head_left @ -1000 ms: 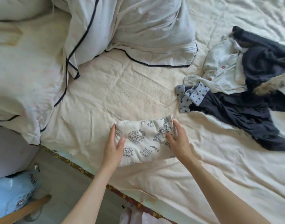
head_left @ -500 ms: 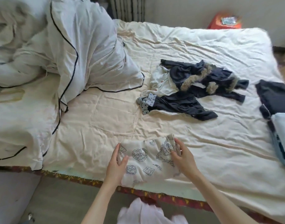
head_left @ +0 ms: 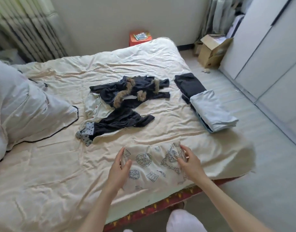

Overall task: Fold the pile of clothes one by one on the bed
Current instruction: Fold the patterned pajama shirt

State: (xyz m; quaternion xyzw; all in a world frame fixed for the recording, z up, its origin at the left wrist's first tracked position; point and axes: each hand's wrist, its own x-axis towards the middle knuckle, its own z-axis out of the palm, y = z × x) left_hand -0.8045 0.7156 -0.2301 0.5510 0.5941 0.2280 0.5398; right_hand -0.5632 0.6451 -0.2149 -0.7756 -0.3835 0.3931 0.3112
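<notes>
The left hand [head_left: 118, 171] lies against the left end of the folded printed garment [head_left: 152, 166], fingers straight and together, thumb spread onto the cloth — a flat press, nothing gripped. The right hand [head_left: 188, 162] is at the garment's right end, fingers curled and pinching the edge layers there. The garment lies directly between the two hands on the bed [head_left: 43, 173], close to its near edge; its long axis runs left to right, so each hand holds one short end and neither is nearer than the other.

Count of items: one printed garment in hand; one loose pile of unfolded clothes [head_left: 122, 101] farther up the bed, beyond the hands, dark pieces tangled with one pale piece — exact number cannot be told; two folded items to the right, a dark one [head_left: 189, 84] and a pale blue one [head_left: 212, 111] overlapping it
</notes>
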